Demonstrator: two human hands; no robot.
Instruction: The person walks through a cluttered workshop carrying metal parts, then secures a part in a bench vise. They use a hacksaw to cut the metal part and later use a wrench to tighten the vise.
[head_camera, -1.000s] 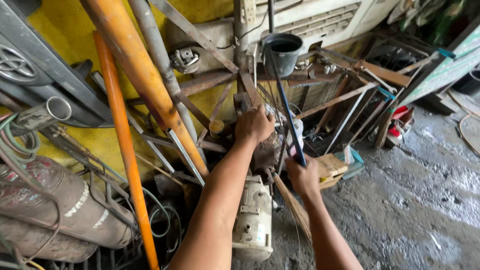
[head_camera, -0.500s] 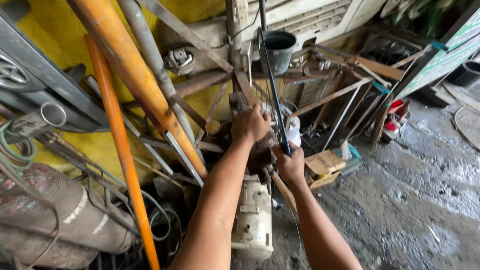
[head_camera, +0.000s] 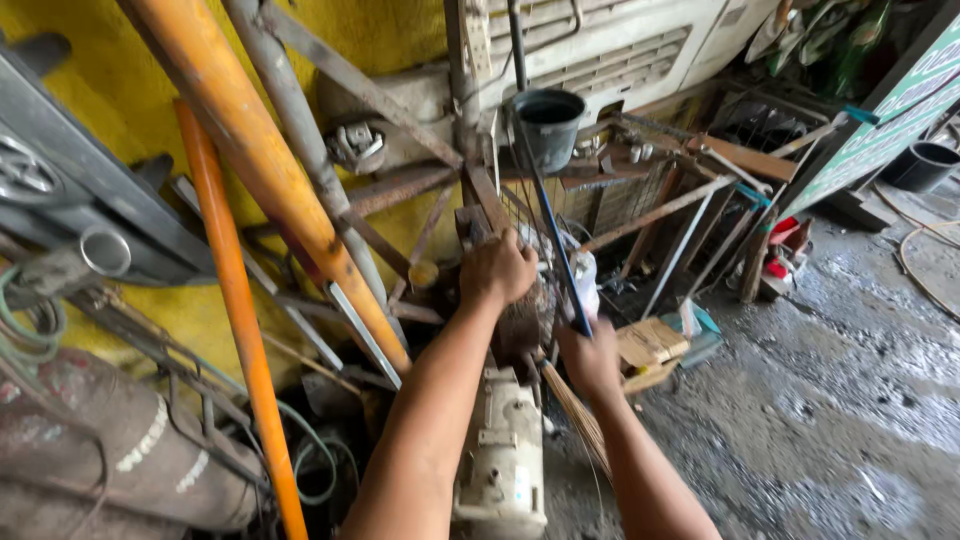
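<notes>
My left hand (head_camera: 497, 270) is closed on a rusty metal part (head_camera: 520, 318) in the middle of a scrap pile, its fingers curled over the top. Just to its right, my right hand (head_camera: 588, 356) grips a long dark blue rod (head_camera: 548, 215) near its lower end; the rod rises up and to the left past a dark bucket (head_camera: 549, 126). A bundle of thin broom sticks (head_camera: 578, 420) slants down under my right hand. Below both forearms stands a dirty white electric motor (head_camera: 502, 466).
Two orange pipes (head_camera: 262, 170) and grey steel bars lean against a yellow wall at left. A gas cylinder (head_camera: 110, 450) lies at lower left. Metal rods, wooden blocks (head_camera: 650, 343) and a wire grille crowd the right; wet concrete floor (head_camera: 830, 400) lies beyond.
My right hand has moved left along with the blue rod, closer to my left hand. The view has shifted slightly; the left hand stays on the rusty part.
</notes>
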